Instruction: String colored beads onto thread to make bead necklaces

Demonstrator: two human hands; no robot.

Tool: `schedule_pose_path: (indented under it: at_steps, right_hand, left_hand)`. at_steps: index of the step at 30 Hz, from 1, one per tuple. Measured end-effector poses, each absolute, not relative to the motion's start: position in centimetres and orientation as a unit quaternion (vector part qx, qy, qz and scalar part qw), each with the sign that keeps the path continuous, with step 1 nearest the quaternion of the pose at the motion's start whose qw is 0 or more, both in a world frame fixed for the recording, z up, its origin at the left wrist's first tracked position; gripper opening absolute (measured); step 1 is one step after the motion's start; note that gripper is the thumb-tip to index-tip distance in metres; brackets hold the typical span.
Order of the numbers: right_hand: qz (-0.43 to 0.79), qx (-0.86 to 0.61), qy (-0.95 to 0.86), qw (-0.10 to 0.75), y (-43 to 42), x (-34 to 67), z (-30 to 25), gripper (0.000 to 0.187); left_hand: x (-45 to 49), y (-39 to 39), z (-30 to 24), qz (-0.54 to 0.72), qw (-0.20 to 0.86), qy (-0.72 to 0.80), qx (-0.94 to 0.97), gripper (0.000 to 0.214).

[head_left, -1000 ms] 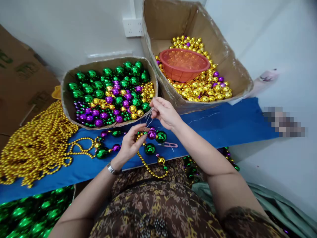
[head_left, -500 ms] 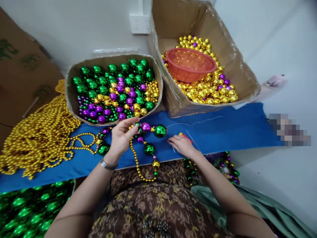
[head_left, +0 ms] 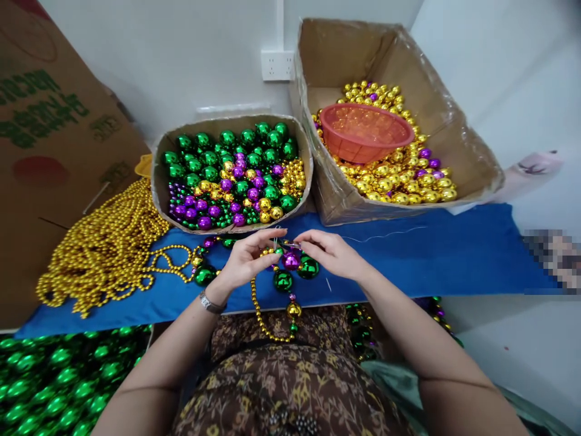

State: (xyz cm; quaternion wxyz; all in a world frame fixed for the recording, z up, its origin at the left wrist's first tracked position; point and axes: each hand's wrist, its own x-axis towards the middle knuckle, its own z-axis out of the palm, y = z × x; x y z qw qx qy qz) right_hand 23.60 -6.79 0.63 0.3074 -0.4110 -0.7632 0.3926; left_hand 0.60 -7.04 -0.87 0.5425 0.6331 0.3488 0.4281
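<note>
My left hand (head_left: pixel 254 257) pinches a bead necklace (head_left: pixel 291 261) near its string ends, which stick up between thumb and fingers. The necklace has large green, purple and gold beads. Its strand of small gold beads (head_left: pixel 258 312) loops down over the table's front edge. Close beside it, my right hand (head_left: pixel 329 251) is closed on a small, thin metal tool (head_left: pixel 294 245), its tip at the string by my left fingertips. The tool's exact kind is too small to tell. A short white stick (head_left: pixel 328 284) lies below my right hand.
At the back stand a carton of mixed beads (head_left: pixel 154 175) and a taller carton (head_left: pixel 327 206) with gold beads and a red basket (head_left: pixel 363 151). Gold bead strands (head_left: pixel 104 242) pile at left on the blue cloth (head_left: pixel 481 260). Green beads (head_left: pixel 59 381) sit below the table.
My right hand has moved left from the cloth to meet my left hand and now holds a small metal tool. My left hand keeps the necklace. The camera view has shifted.
</note>
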Motion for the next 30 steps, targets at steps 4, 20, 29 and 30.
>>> schedule_pose_path:
  at_steps: [4,20,29,30]
  right_hand:
    - [0.354,-0.365,-0.814,0.281,-5.9,23.0,0.5,0.027]
    - [0.199,-0.572,-0.719,0.34,-7.6,27.0,-4.7,0.028]
    - [0.082,-0.686,-0.722,0.036,-11.0,27.8,-9.9,0.033]
    - [0.086,-0.698,-0.711,0.028,-10.9,28.4,-9.6,0.032]
  left_hand:
    - [0.3,-6.9,-0.9,0.405,0.549,0.343,0.646,0.046]
    - [-1.3,-6.2,-0.1,0.521,0.507,0.35,0.591,0.048]
    - [-1.6,-5.9,1.5,0.618,0.486,0.35,0.509,0.048]
    - [-1.5,-6.1,1.4,0.611,0.489,0.354,0.512,0.049]
